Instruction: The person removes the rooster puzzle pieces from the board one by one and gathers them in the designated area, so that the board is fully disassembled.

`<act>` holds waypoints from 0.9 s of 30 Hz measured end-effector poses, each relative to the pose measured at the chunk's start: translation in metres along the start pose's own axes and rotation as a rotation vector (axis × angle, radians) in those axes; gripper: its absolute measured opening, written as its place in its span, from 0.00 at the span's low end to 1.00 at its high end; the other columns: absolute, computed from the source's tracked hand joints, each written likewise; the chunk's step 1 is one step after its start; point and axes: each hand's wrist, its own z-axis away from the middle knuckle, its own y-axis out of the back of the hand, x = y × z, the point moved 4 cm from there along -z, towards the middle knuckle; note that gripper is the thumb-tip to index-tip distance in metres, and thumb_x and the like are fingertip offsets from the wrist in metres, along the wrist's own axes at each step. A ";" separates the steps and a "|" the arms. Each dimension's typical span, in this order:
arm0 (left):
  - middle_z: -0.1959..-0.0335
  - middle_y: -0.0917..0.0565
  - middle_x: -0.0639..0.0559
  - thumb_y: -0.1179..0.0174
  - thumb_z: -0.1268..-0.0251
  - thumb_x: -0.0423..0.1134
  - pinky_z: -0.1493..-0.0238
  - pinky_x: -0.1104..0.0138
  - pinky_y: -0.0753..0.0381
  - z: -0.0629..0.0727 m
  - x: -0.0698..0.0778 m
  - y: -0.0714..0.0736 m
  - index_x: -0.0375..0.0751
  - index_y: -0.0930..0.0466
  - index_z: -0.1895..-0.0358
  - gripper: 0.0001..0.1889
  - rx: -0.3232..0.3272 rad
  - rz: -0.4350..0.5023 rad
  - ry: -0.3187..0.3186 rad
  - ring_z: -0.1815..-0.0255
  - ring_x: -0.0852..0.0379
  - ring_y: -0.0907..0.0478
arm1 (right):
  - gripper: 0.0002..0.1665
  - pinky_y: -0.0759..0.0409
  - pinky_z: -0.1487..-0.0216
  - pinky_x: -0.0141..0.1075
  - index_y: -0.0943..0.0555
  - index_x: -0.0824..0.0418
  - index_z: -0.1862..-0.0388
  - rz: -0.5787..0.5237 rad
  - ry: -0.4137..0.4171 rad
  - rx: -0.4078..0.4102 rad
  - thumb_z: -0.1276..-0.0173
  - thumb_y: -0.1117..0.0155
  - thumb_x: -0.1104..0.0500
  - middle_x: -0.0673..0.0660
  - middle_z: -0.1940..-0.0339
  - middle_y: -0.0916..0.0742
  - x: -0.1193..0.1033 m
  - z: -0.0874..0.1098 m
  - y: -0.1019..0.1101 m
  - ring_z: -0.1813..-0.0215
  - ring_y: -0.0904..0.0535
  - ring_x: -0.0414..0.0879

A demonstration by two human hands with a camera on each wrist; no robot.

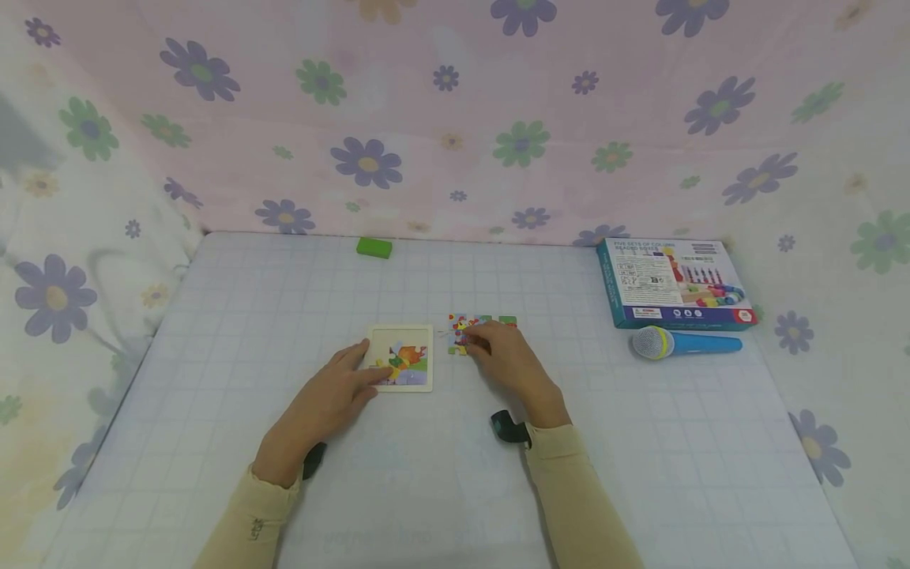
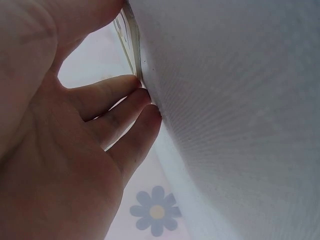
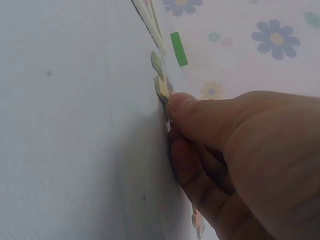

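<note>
My left hand (image 1: 330,399) lies by a small square puzzle tray (image 1: 430,357). Its fingers are extended, some along the tray's left side and one reaching onto the picture. Fitted puzzle pieces (image 1: 408,357) form part of a colourful picture in the tray's lower half. To the right of the tray, my right hand (image 1: 512,359) is over several loose puzzle pieces (image 1: 508,321). Its thumb and index finger pinch a puzzle piece (image 3: 162,87) low at the table surface. The hand partly hides the loose pieces.
A green block (image 1: 374,248) lies at the table's back edge. At the back right is a flat toy box (image 1: 675,284), with a blue toy microphone (image 1: 704,344) in front of it. Floral cloth (image 1: 455,118) hangs behind the table (image 1: 426,490).
</note>
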 end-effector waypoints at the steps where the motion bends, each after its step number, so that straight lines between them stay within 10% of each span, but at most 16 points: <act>1: 0.21 0.37 0.34 0.35 0.29 0.38 0.26 0.42 0.32 0.000 0.000 0.000 0.50 0.18 0.35 0.20 -0.002 0.000 0.002 0.21 0.36 0.38 | 0.18 0.25 0.57 0.36 0.15 0.58 0.41 0.005 -0.001 0.000 0.28 0.32 0.59 0.50 0.62 0.15 0.000 0.000 0.000 0.61 0.24 0.43; 27: 0.21 0.37 0.35 0.35 0.30 0.38 0.27 0.42 0.31 0.000 0.000 0.000 0.51 0.17 0.35 0.21 -0.004 -0.004 0.008 0.21 0.36 0.38 | 0.04 0.24 0.56 0.36 0.12 0.57 0.58 0.030 -0.019 0.020 0.29 0.31 0.61 0.51 0.63 0.14 -0.001 0.001 0.003 0.61 0.23 0.43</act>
